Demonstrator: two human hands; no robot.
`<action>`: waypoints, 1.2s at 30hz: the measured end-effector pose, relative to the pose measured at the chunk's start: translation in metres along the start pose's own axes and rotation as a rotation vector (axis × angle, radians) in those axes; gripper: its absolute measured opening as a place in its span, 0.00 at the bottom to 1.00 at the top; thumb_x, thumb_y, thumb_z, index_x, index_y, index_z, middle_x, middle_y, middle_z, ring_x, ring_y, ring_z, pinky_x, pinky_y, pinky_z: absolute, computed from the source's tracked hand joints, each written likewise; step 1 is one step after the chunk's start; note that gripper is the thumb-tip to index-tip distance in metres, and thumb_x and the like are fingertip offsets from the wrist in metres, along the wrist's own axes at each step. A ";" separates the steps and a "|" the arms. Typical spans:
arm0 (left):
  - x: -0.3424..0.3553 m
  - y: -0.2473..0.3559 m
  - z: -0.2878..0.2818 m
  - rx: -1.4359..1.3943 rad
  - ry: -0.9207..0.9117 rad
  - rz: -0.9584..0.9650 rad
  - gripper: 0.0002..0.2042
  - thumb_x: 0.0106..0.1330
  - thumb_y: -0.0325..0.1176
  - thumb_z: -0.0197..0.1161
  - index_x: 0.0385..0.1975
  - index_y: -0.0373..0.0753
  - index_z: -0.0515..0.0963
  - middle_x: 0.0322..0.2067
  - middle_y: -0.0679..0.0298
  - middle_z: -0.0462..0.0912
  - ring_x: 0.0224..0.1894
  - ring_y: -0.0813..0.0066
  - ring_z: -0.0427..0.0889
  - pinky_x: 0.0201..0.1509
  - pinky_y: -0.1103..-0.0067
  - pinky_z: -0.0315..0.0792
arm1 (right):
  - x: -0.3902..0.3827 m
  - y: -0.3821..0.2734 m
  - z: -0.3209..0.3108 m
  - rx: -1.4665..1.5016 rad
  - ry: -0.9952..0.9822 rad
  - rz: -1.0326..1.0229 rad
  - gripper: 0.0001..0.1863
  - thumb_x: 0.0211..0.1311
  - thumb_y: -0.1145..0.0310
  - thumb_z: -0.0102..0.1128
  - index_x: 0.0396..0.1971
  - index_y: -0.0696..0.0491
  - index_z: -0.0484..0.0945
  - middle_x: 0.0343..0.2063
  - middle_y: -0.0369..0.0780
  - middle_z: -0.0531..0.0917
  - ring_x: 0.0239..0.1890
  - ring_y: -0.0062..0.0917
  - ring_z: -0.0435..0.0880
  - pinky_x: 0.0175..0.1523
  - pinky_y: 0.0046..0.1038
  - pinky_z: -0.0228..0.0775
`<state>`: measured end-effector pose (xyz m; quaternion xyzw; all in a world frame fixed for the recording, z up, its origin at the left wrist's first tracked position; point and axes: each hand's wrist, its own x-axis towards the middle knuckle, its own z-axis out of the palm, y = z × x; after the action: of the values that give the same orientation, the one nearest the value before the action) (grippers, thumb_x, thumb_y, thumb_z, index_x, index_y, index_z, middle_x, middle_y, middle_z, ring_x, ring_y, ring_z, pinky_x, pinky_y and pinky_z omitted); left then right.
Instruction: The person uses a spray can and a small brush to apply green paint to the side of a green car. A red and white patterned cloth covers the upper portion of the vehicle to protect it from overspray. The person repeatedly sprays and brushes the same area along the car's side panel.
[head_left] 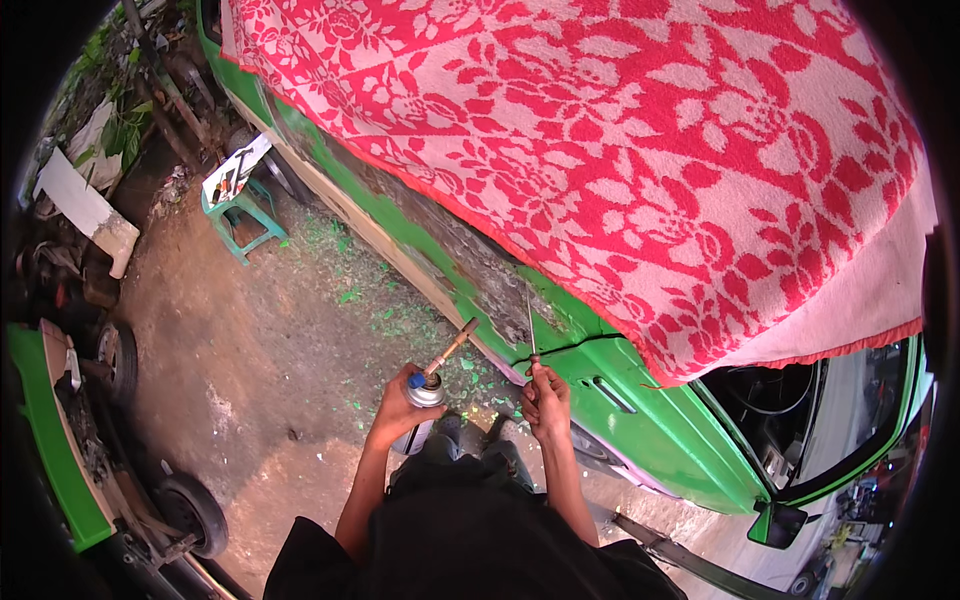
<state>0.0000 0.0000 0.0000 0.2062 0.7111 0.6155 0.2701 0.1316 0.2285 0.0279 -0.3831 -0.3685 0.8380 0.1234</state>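
My left hand is wrapped round a blowtorch, a silver gas canister with a blue knob and a copper-coloured nozzle tilted up toward the car. No flame can be made out. In my closed right hand is a thin-shafted tool like a screwdriver, its tip up against the car's side. That green car panel has a long bare strip, grey and brown where the paint is off. A dark curved line crosses the panel beside my right hand.
A red and pink floral blanket covers much of the car. Green paint flakes litter the ground. Tools lie on a teal stool. At left are a loose green panel and wheels. A side mirror juts out at lower right.
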 end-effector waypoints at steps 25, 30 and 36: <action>0.021 0.003 0.016 -0.031 -0.045 0.049 0.22 0.44 0.27 0.80 0.34 0.40 0.71 0.29 0.71 0.77 0.34 0.85 0.75 0.39 0.81 0.70 | -0.005 -0.035 -0.014 -0.233 -0.048 -0.026 0.13 0.74 0.57 0.55 0.35 0.52 0.74 0.14 0.30 0.67 0.08 0.10 0.56 0.12 0.18 0.41; 0.016 0.001 0.013 -0.097 -0.033 0.036 0.23 0.43 0.27 0.80 0.35 0.40 0.71 0.29 0.71 0.77 0.34 0.85 0.75 0.39 0.81 0.71 | -0.017 -0.041 -0.015 -0.225 -0.050 -0.017 0.14 0.74 0.57 0.54 0.34 0.53 0.72 0.13 0.30 0.66 0.08 0.10 0.56 0.11 0.18 0.42; 0.019 -0.013 0.009 0.022 -0.080 0.058 0.26 0.41 0.32 0.81 0.37 0.37 0.71 0.29 0.67 0.79 0.34 0.82 0.77 0.39 0.79 0.73 | -0.019 -0.042 -0.013 -0.134 -0.084 0.042 0.13 0.75 0.58 0.51 0.35 0.53 0.71 0.13 0.30 0.63 0.08 0.11 0.53 0.11 0.18 0.39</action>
<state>-0.0081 0.0171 -0.0163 0.2541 0.7003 0.6064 0.2780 0.1509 0.2556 0.0625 -0.3625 -0.4204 0.8293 0.0644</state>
